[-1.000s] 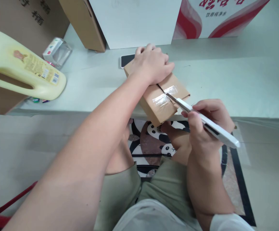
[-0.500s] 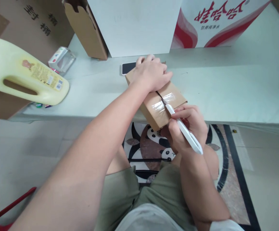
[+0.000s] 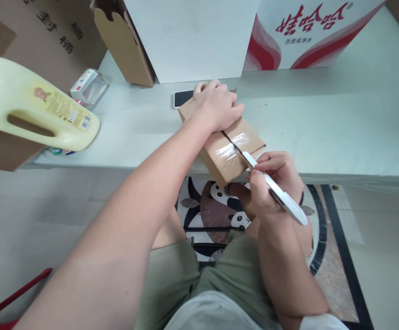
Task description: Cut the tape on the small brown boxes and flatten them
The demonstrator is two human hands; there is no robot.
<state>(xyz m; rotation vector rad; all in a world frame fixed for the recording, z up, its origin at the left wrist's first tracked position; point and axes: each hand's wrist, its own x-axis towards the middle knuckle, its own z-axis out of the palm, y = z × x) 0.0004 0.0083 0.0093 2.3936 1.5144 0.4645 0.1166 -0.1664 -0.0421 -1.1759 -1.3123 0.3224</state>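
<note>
A small brown cardboard box (image 3: 216, 160) lies at the table's front edge, its near corner jutting past it. Clear tape (image 3: 227, 150) crosses the top seam, and a slit runs through the tape. My left hand (image 3: 216, 105) is on the box's far end, fingers curled over it, gripping it. In my right hand (image 3: 277, 178) is a white utility knife (image 3: 289, 204), pinched between thumb and fingers. Its front end rests at the near end of the seam; how far the blade goes in is hidden. Partly behind my left hand lies a phone (image 3: 182, 98).
A pale yellow jug (image 3: 30, 103) leans in at the left, near a clear plastic package (image 3: 91, 87). Behind stand an open narrow carton (image 3: 124, 46), a white panel (image 3: 192, 41) and a red-and-white box (image 3: 302, 41). The table (image 3: 340, 123) has a pale cover.
My right hand has drawn the knife along the seam toward me and to the right. The slit in the tape now reaches farther toward the box's near edge. My left hand stays in place.
</note>
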